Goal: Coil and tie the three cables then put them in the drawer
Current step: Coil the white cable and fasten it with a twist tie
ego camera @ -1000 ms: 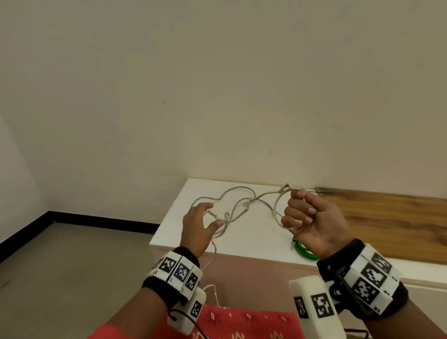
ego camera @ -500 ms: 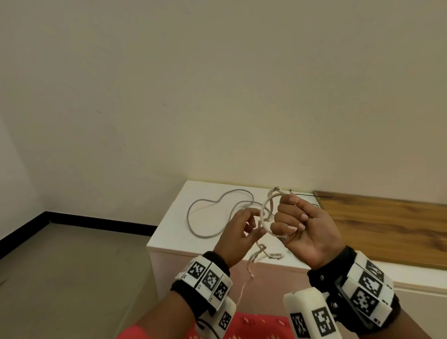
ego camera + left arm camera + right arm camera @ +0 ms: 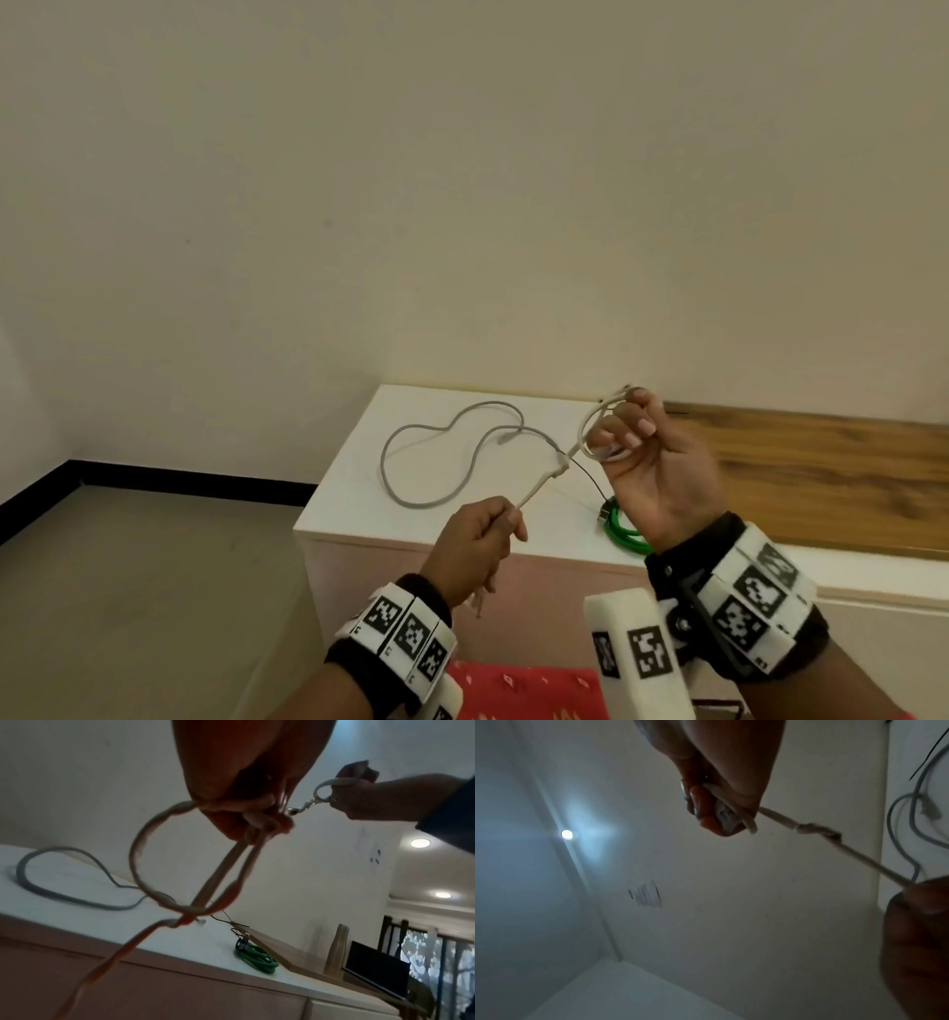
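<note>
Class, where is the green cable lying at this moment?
In the head view the green cable lies coiled on the white cabinet top, near its front edge, just below the right hand.

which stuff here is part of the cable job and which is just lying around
Job:
white cable, held by left hand and right hand
grey cable, loose on the cabinet
green cable, coiled

Lying about:
thin black wire
laptop
red cloth

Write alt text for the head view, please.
Two hands stretch a white cable taut above a cabinet: the right hand holds its coil, the left hand pinches the tail. A grey cable and green cable lie there.
</note>
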The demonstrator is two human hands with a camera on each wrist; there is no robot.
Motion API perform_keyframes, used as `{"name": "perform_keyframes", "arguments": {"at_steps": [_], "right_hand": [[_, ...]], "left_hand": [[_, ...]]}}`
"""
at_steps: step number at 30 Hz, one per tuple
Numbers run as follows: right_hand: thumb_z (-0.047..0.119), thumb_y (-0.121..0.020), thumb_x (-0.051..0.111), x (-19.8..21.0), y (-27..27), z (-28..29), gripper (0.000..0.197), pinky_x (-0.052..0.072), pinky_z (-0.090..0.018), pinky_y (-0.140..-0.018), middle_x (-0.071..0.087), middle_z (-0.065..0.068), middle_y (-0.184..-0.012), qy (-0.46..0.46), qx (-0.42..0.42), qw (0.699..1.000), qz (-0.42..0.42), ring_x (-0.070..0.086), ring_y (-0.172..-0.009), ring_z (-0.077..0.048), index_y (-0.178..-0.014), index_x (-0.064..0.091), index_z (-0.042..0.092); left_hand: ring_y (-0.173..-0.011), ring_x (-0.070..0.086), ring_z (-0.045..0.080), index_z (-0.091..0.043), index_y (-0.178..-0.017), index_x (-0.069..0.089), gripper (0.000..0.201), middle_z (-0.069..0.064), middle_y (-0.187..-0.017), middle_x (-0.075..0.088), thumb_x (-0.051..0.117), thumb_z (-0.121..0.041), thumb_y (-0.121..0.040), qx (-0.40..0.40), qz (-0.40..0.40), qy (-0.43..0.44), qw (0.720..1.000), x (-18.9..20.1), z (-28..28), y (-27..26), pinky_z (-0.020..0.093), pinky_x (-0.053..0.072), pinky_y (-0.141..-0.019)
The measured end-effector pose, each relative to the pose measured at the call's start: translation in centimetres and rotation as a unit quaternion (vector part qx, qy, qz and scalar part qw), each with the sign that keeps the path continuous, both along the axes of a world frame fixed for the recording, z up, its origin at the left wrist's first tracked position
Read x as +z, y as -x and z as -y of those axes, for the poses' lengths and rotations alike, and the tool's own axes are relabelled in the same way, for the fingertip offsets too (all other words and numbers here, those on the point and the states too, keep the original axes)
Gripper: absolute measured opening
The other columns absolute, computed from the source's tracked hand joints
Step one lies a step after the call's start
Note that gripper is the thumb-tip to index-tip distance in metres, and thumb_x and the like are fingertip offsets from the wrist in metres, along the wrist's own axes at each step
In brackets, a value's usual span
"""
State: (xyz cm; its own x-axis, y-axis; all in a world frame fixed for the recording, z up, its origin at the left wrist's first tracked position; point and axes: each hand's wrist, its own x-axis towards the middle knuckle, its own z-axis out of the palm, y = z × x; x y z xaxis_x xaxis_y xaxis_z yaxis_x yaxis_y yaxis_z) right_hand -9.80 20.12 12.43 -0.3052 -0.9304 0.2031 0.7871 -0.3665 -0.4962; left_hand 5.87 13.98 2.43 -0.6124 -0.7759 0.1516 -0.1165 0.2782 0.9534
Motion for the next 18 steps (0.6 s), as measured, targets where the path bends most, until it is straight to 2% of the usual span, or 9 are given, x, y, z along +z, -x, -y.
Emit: {"name": "perform_keyframes", "arguments": {"at_steps": [3,5,8,9,11,14,15,16,18], "right_hand": [[0.019,-0.096,0.03,-1.2,-1.0,0.4,0.029,0.046,-0.019,-0.05,0.043,0.008,-0.049,-0.005,-0.056,0.997,-0.047,0.041,-0.042,-0.006,-0.075,0.051,0.016],[0.018,-0.099,0.026,-1.6,-1.5,0.5,0.03,0.044,-0.018,-0.051,0.044,0.008,-0.049,-0.015,-0.092,0.992,-0.086,0.042,-0.044,-0.007,-0.078,0.049,0.015],[0.017,-0.098,0.029,-2.8,-2.3,0.3,0.026,0.04,-0.017,-0.054,0.045,0.009,-0.052,-0.025,-0.178,0.951,-0.252,0.04,-0.048,-0.006,-0.08,0.048,0.014],[0.014,-0.098,0.032,-3.4,-2.6,0.1,0.023,0.039,-0.015,-0.056,0.046,0.009,-0.055,-0.025,-0.218,0.908,-0.356,0.04,-0.051,-0.005,-0.081,0.047,0.013],[0.008,-0.095,0.035,-4.4,-2.9,0.0,0.016,0.038,-0.013,-0.059,0.05,0.007,-0.066,-0.043,-0.257,0.773,-0.578,0.044,-0.057,-0.002,-0.083,0.045,0.012],[0.005,-0.092,0.037,-4.8,-3.0,0.0,0.012,0.03,-0.021,-0.065,0.062,-0.007,-0.089,-0.114,-0.172,0.51,-0.835,0.055,-0.082,-0.018,-0.092,0.045,0.014],[0.006,-0.093,0.037,-4.8,-2.9,0.0,0.012,0.024,-0.021,-0.064,0.063,-0.01,-0.098,-0.131,-0.146,0.455,-0.868,0.056,-0.09,-0.023,-0.099,0.047,0.011],[0.007,-0.093,0.037,-4.9,-2.8,0.0,0.015,0.022,-0.021,-0.062,0.063,-0.011,-0.104,-0.142,-0.125,0.425,-0.885,0.056,-0.095,-0.026,-0.105,0.047,0.007],[0.007,-0.093,0.036,-4.7,-2.7,-0.1,0.017,0.023,-0.026,-0.059,0.063,-0.011,-0.107,-0.146,-0.077,0.402,-0.901,0.057,-0.097,-0.028,-0.106,0.046,0.005]], "left_hand": [[-0.042,0.042,0.008,-0.022,-0.069,0.051,0.029,-0.006,-0.055,0.041,0.04,-0.021,-0.096,0.007,0.119,0.089,0.989,0.2,-0.4,-0.2,0.02,0.038,-0.046],[-0.059,0.051,0.017,-0.018,-0.081,0.054,0.023,-0.004,-0.063,0.052,0.037,-0.023,-0.096,0.009,0.202,0.193,0.96,0.4,-1.1,-0.2,0.026,0.037,-0.058],[-0.077,0.057,0.028,-0.016,-0.095,0.05,0.017,0.008,-0.084,0.065,0.034,-0.02,-0.095,0.006,0.26,0.295,0.919,1.1,-2.7,0.5,0.03,0.033,-0.06],[-0.081,0.057,0.028,-0.017,-0.1,0.05,0.017,0.01,-0.088,0.065,0.034,-0.018,-0.095,0.008,0.277,0.313,0.909,1.5,-3.2,0.7,0.03,0.031,-0.058],[-0.086,0.059,0.029,-0.016,-0.108,0.048,0.021,0.01,-0.096,0.065,0.032,-0.019,-0.096,0.02,0.307,0.349,0.885,2.2,-3.7,1.0,0.031,0.034,-0.06],[-0.081,0.063,0.026,-0.014,-0.106,0.054,0.024,0.007,-0.09,0.067,0.035,-0.025,-0.097,0.05,0.316,0.395,0.861,2.7,-3.3,0.7,0.029,0.037,-0.062],[-0.069,0.065,0.022,-0.014,-0.094,0.059,0.02,0.004,-0.078,0.068,0.044,-0.028,-0.094,0.051,0.319,0.421,0.847,2.9,-3.1,0.5,0.026,0.034,-0.055],[-0.054,0.063,0.017,-0.016,-0.079,0.061,0.02,0.0,-0.064,0.066,0.055,-0.033,-0.086,0.05,0.323,0.436,0.838,3.0,-2.9,0.0,0.023,0.029,-0.047],[-0.05,0.06,0.014,-0.016,-0.069,0.058,0.032,-0.001,-0.058,0.063,0.061,-0.047,-0.08,0.065,0.354,0.463,0.81,3.1,-2.3,-0.4,0.023,0.027,-0.047]]}}
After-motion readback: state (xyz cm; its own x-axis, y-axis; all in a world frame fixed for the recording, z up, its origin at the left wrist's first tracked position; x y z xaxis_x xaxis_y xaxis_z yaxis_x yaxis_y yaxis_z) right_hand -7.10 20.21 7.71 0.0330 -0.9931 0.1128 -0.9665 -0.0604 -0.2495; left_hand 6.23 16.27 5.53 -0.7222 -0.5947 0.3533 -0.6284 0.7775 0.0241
